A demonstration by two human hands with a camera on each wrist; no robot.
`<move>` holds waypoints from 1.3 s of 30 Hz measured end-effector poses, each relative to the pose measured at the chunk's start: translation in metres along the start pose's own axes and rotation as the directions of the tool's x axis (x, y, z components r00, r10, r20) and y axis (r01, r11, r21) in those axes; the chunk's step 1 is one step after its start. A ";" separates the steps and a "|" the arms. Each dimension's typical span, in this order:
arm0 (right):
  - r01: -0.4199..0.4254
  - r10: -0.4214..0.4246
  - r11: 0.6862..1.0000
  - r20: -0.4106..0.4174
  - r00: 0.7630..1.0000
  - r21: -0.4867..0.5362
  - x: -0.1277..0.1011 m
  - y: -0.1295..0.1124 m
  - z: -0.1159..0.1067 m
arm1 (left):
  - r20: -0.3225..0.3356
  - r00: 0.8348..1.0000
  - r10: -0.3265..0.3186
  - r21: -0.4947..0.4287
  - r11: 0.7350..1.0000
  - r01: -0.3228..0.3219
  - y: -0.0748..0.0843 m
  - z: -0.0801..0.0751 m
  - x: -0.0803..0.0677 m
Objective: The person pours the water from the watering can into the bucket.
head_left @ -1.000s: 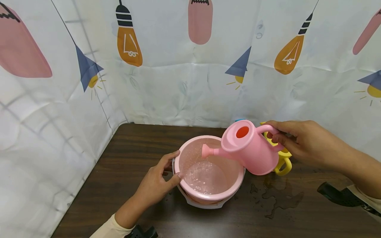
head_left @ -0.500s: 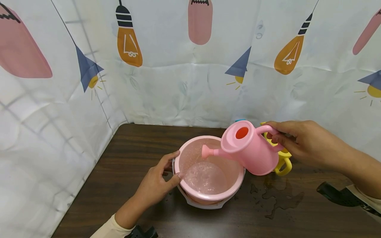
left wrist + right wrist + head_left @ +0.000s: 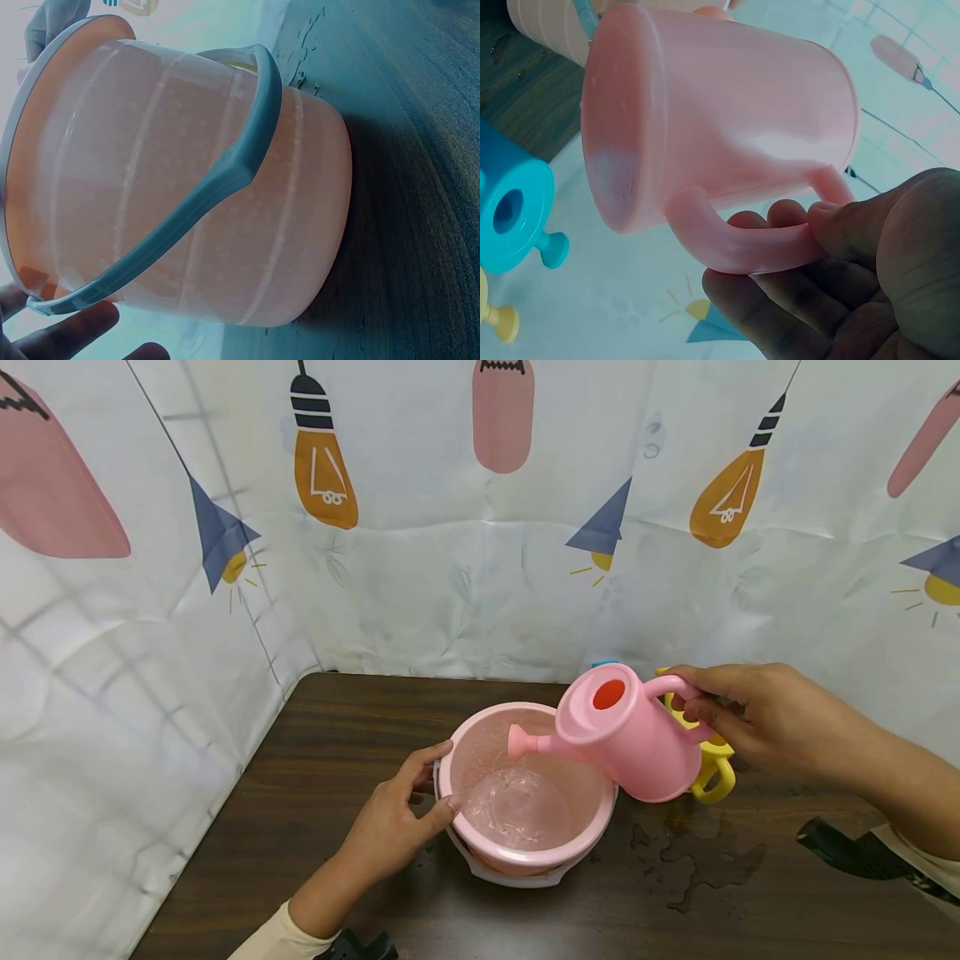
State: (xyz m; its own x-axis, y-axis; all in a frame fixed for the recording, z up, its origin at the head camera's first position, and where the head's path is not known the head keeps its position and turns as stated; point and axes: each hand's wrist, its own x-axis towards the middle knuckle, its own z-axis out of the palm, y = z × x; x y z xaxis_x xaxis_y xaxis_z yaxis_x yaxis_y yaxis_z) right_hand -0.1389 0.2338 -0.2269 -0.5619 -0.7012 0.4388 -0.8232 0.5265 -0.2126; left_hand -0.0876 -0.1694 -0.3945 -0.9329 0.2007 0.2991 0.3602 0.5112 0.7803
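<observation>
My right hand (image 3: 757,710) grips the handle of a pink watering can (image 3: 645,752), which is tipped left with its spout over the pink bucket (image 3: 517,858). In the right wrist view, fingers and thumb (image 3: 847,225) wrap that handle. Rippling water (image 3: 517,806) lies in the bottom of the bucket. My left hand (image 3: 386,827) rests against the bucket's left rim, thumb and forefinger spread along it. In the left wrist view, the bucket's grey-looking handle (image 3: 247,161) hangs down its side, near loosely extended left fingers (image 3: 75,330).
A yellow watering can (image 3: 716,777) stands behind the pink one, partly hidden. Beside it is a blue watering can (image 3: 517,202), largely hidden in the head view. Spilled water (image 3: 712,860) wets the dark wooden table (image 3: 330,735). A printed curtain (image 3: 450,585) hangs behind.
Only the ripples on the water in the bucket differ. Both hands, the pink watering can and the bucket stay practically where they were.
</observation>
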 end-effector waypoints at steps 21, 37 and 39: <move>-0.030 0.030 0.999 0.017 0.999 0.038 -0.001 -0.003 -0.001 | -0.001 1.000 0.005 0.003 1.000 -0.005 0.000 0.000 0.000; 0.002 -0.002 0.999 0.016 1.000 0.042 0.001 -0.002 -0.001 | -0.002 1.000 -0.002 0.004 1.000 0.002 0.000 0.001 0.000; 0.003 -0.004 0.999 0.016 1.000 0.039 0.001 -0.002 -0.001 | -0.003 1.000 0.002 0.006 1.000 -0.002 0.000 0.001 0.000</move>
State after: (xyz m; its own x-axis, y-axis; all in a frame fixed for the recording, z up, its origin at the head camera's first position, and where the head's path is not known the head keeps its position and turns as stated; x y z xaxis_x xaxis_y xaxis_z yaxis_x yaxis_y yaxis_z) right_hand -0.1379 0.2327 -0.2250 -0.5599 -0.7108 0.4258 -0.8276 0.5049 -0.2452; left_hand -0.0874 -0.1689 -0.3952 -0.9323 0.1988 0.3022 0.3617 0.5157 0.7767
